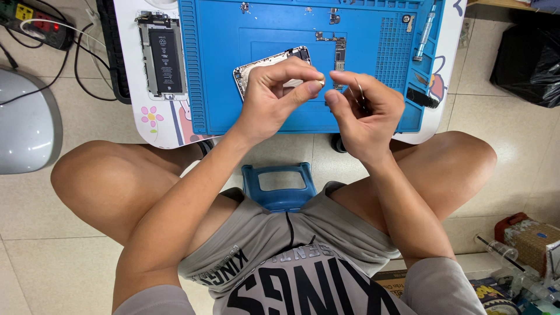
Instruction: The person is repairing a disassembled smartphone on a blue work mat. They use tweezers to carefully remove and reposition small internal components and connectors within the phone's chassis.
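Surface: a blue repair mat (233, 111) covers a small white table (131, 64) with flower drawings, set low over a pale tiled floor (513, 134).
Room: a power strip (35, 23) with cables lies at the upper left, a black bag (528, 58) at the upper right, a blue stool (279, 186) under the seated person.
On the mat: an opened phone body with battery (163, 55) rests off the mat's left edge; a circuit board (339, 55) and a screwdriver (424, 32) lie farther right.
Left hand (274, 96): raised over the mat, thumb and forefinger pressed together on a tiny part too small to identify.
Right hand (364, 111): fingers curled, thumb and forefinger tips nearly meeting the left's; thin metal tweezers (360, 93) are tucked in its fingers.
Phone shell (256, 73): silver-rimmed, lying tilted on the mat just behind the left hand, partly hidden.
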